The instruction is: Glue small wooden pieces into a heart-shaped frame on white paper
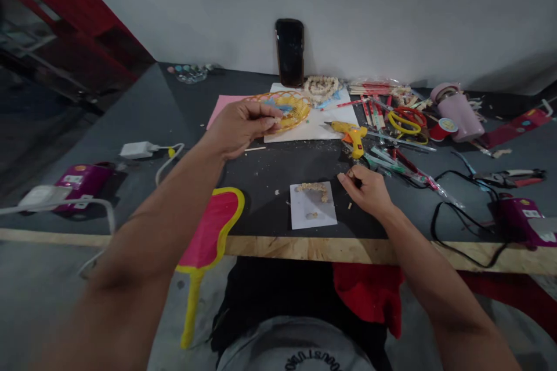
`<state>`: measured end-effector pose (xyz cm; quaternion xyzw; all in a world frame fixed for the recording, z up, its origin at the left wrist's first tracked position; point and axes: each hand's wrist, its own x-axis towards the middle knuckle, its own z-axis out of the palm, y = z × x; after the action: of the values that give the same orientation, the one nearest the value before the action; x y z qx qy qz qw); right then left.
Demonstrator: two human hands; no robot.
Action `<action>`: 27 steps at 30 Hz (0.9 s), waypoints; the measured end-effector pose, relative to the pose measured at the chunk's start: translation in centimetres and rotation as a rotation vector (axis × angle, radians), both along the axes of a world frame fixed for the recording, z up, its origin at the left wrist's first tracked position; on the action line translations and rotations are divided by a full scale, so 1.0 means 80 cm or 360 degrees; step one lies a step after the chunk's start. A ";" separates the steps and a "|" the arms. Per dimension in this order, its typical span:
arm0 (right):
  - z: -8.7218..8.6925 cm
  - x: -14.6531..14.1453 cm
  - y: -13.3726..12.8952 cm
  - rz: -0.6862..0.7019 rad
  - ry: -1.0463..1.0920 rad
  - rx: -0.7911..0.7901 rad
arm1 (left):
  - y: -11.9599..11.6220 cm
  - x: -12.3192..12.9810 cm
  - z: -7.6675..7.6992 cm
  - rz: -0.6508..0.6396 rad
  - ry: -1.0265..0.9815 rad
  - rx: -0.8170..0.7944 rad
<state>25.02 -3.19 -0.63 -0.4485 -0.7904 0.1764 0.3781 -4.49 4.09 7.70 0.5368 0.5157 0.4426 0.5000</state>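
Over the near edge of a yellow woven basket, my left hand is raised with thumb and forefinger pinched. A tiny pale bit seems to show at its fingertips, too small to name. My right hand rests closed on the dark table, thumb against curled fingers; whatever it may hold is hidden. Just beyond it lies a yellow hot glue gun, nozzle pointing left. Between my hands is a white card carrying a curved row of small beige pieces and a small greyish lump.
A phone leans on the wall beside a coil of beige pieces. Right of the glue gun lie yellow-handled scissors, a pink tumbler and pliers. A pink-and-yellow paddle overhangs the front edge. Cables trail on both sides.
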 end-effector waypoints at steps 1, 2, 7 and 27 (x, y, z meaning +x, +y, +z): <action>0.000 0.000 0.000 -0.0006 0.0003 0.0004 | -0.006 -0.001 -0.003 -0.0009 -0.0078 -0.0028; -0.001 0.000 0.000 -0.0015 0.0007 0.0006 | -0.012 -0.002 -0.006 -0.0018 -0.0122 -0.0045; 0.004 0.001 -0.002 -0.0083 0.0041 0.0041 | -0.031 -0.014 -0.018 0.0006 -0.0228 -0.0036; 0.031 0.032 0.052 -0.0716 -0.0607 -0.0300 | -0.056 -0.018 -0.033 0.0190 -0.0070 0.0289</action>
<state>27.59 0.94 1.87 -0.6703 -0.7082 0.0734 0.2092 -5.95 -0.37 5.04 0.5384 0.4934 0.5283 0.4330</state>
